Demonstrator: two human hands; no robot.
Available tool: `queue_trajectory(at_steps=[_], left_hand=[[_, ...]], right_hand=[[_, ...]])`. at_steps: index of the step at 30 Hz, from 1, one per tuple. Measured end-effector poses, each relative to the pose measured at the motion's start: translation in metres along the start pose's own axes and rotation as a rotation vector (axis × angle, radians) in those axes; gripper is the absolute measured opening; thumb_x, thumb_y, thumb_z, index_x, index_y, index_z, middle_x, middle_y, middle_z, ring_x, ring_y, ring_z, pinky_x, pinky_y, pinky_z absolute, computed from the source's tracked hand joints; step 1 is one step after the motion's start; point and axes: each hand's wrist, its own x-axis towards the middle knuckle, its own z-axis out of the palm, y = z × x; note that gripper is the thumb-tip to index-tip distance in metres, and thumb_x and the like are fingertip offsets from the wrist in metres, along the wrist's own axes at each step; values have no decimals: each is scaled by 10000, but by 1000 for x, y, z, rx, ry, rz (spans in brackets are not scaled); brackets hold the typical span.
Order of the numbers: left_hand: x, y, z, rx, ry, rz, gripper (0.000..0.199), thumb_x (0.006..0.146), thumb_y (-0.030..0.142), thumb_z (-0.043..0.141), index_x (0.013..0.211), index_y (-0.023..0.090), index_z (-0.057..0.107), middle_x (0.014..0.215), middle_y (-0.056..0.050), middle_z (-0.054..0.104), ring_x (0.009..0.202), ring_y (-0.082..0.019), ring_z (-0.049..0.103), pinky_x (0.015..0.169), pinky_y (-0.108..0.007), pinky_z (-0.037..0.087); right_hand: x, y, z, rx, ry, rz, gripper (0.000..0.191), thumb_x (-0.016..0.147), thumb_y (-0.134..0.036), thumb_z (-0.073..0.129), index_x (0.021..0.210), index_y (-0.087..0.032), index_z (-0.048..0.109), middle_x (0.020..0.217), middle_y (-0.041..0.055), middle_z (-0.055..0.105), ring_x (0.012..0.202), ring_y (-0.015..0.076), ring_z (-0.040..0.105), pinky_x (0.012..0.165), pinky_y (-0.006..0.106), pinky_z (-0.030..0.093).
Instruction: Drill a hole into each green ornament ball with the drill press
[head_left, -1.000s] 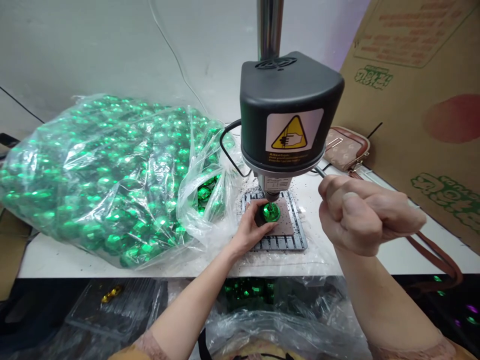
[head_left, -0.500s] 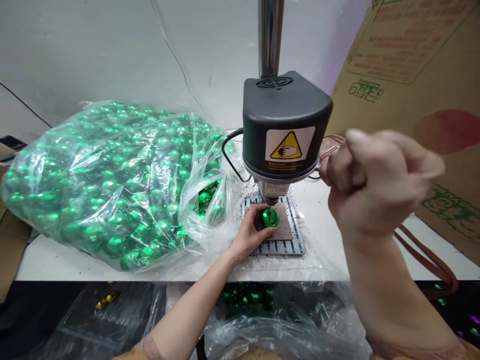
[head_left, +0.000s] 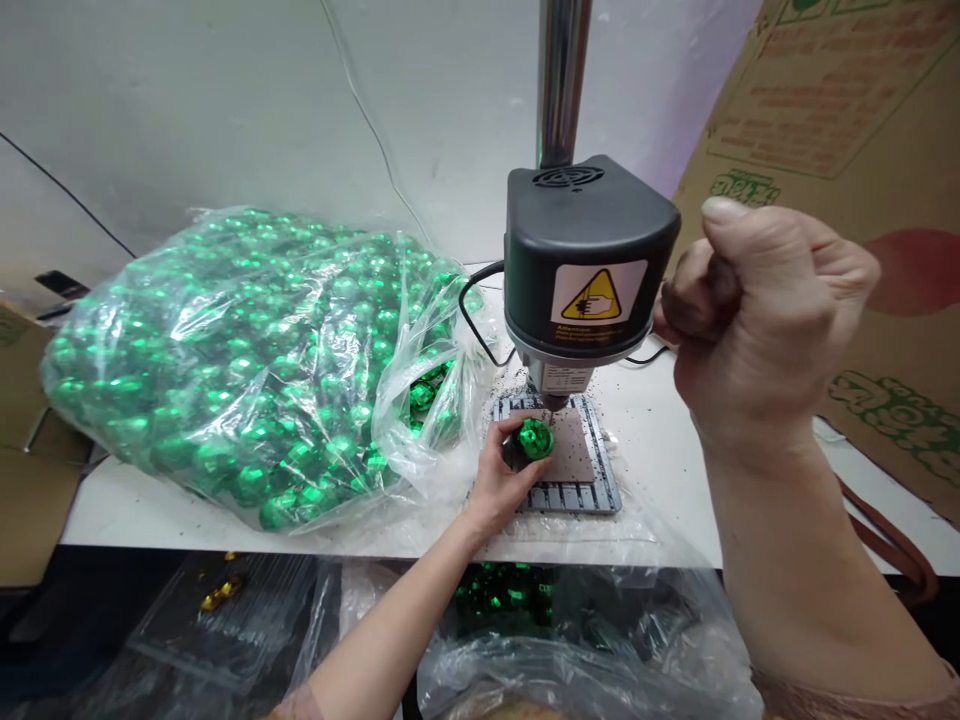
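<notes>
Between the thumb and fingers of my left hand (head_left: 501,478) is a shiny green ball (head_left: 537,439), held over a brownish square pad (head_left: 576,450) on the slotted metal base (head_left: 600,485). The black drill press head (head_left: 589,240), with a yellow warning label, is above it, and its chuck (head_left: 555,402) sits just behind the ball. A small mark shows on top of the ball. My right hand (head_left: 772,310) is raised at the right of the drill head, fingers curled tightly; what they grip is hidden.
A large clear bag (head_left: 247,370) of green balls lies left, its opening towards the drill. A cardboard box (head_left: 847,200) stands right. Dark shavings dot the white table (head_left: 652,430). Below its front edge, clear plastic (head_left: 585,660) hangs near more green balls.
The green ball in my left hand has shifted slightly left and tilted, away from beneath the chuck. My right hand has risen a little. The whole view has shifted somewhat.
</notes>
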Motion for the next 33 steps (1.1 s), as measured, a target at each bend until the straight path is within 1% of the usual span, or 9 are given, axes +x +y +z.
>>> queue_trajectory(at_steps=[5,9,13,16,18,24,28,31,33], left_hand=[[1,2,0,-33,-15,-79,513,799,348,901,1203,218,614,1294,-101,709,1239,-287,669,1102,-468,512],[7,1,-2,-102,-45,-186,518,873,439,843,1271,228,587,1241,-87,707,1171,-260,671,1053,-424,520],[13,-3,-5,-109,-109,-212,537,903,483,810,1315,236,573,1241,-74,687,1184,-251,642,1075,-405,493],[18,-8,-6,-97,-171,-209,548,909,486,799,1342,240,570,1257,-73,679,1198,-254,632,1096,-411,481],[21,-11,-6,-90,-181,-204,570,892,489,812,1343,240,570,1272,-79,676,1212,-265,631,1107,-427,477],[22,-9,-2,19,-153,-121,585,770,436,918,1245,234,643,1271,-89,684,1223,-294,647,1105,-448,487],[20,-2,5,112,-86,-36,514,765,378,915,1191,230,668,1175,-70,706,1118,-277,684,1003,-432,544],[20,-1,8,160,-101,17,483,762,332,909,1173,232,676,1158,-66,708,1099,-273,684,981,-434,555],[20,-3,9,164,-121,6,490,772,315,901,1195,234,668,1183,-71,710,1114,-274,681,997,-442,551]], right_hand=[[-3,1,1,-13,13,-37,458,830,-220,646,458,-237,380,388,-69,352,336,60,270,363,293,188],[-3,2,0,-24,2,-47,479,869,-204,636,473,-228,367,400,-75,364,346,47,297,379,269,207],[-2,5,-2,-15,-22,-82,492,904,-214,633,508,-222,341,411,-83,350,354,35,305,382,254,198],[-2,7,-3,-3,-29,-89,477,896,-240,657,517,-223,369,419,-81,357,365,44,322,373,267,196],[-2,8,-4,-7,-38,-90,470,905,-241,644,517,-215,379,427,-82,351,376,38,316,378,256,199],[-3,8,-5,-41,-62,-103,495,944,-247,624,541,-208,338,453,-71,339,399,33,319,405,231,229],[-3,7,-4,-37,-52,-107,512,925,-264,668,544,-220,328,453,-68,339,388,44,312,393,247,227],[-3,7,-3,-36,-49,-104,498,924,-240,643,540,-228,326,450,-68,338,383,51,300,396,258,224],[-2,6,-3,-30,-39,-98,490,915,-238,635,529,-234,333,442,-65,336,375,63,291,393,275,221]])
